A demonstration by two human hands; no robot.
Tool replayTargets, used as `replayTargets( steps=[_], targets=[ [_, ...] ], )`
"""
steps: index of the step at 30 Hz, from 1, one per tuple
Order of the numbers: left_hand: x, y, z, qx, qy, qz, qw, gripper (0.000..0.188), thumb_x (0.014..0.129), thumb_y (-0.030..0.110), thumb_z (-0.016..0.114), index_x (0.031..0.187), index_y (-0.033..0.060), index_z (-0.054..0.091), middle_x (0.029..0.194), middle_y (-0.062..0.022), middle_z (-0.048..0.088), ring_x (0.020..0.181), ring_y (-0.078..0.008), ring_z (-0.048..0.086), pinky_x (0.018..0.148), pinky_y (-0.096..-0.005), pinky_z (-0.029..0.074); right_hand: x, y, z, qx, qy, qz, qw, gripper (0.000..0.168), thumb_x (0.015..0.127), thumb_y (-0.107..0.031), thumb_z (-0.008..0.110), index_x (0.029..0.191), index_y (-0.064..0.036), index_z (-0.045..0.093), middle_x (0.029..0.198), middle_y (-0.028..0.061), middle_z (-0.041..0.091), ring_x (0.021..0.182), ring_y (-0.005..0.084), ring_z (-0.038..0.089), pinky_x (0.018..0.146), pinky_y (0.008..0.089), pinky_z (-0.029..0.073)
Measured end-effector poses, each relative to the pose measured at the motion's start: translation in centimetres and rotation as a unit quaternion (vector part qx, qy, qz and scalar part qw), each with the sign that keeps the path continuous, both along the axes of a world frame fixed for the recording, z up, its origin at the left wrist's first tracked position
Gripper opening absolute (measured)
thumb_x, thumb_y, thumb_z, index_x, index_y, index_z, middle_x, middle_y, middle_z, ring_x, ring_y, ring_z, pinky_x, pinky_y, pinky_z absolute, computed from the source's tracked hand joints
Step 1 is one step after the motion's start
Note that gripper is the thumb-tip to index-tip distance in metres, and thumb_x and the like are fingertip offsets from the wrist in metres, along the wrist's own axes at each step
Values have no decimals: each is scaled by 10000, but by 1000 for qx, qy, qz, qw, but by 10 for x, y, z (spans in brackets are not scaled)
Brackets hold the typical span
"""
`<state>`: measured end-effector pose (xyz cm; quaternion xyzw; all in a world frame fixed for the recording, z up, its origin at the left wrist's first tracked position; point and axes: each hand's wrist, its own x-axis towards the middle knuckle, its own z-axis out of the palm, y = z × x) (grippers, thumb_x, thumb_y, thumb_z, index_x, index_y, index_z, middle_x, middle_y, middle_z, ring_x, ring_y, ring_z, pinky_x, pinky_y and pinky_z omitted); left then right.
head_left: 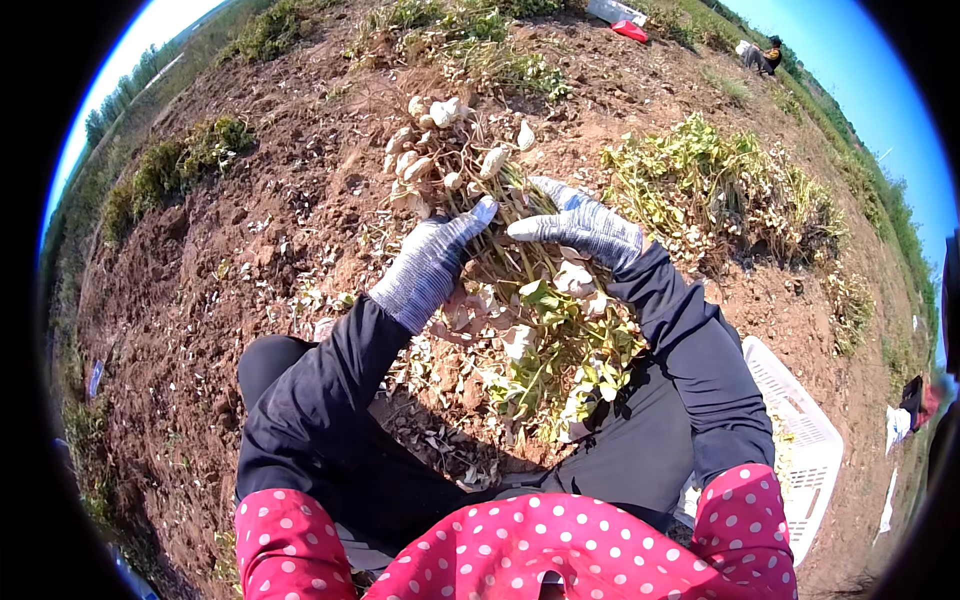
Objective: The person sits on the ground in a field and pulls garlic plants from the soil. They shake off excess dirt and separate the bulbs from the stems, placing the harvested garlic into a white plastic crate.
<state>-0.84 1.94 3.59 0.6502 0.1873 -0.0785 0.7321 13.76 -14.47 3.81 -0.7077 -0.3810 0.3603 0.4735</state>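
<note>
My left hand [437, 262], in a grey knit glove, grips a bunch of uprooted peanut plants [525, 255] from the left, its thumb over the stems. My right hand [585, 225], gloved alike, lies against the stems from the right, with thumb and fingers apart around them. Pale peanut pods [409, 163] hang from the roots at the far end of the bunch, beyond both hands. Green and yellowing leaves [555, 307] spread from the near end, down between my legs. The undersides of both palms are hidden.
A white plastic crate [814, 457] stands by my right leg, partly behind my sleeve. A heap of peanut plants [712, 187] lies ahead to the right, with more plants [487, 60] farther off. A person [763, 56] sits far away at upper right. Bare, cloddy soil [187, 300] stretches to the left.
</note>
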Motion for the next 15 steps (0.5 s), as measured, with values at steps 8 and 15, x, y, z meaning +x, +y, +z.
replayTargets(
  steps=[8,15],
  targets=[
    [8,1,-27,-205,-134,43,969,410,880,305,618,1165,18,556,983,-71,653,849,-128,627,766,-270,521,-33,6,-37,52,109,-67,990,666,724,-171,786,1283,-30,453,1105,54,612,989,141,581,869,280,457],
    [14,27,-19,92,-106,13,990,677,830,483,632,1254,-25,493,1086,-66,588,970,-127,536,863,-292,433,0,-8,-31,22,-48,-120,991,341,771,-194,722,1003,18,589,882,51,639,766,101,572,685,269,474]
  ],
)
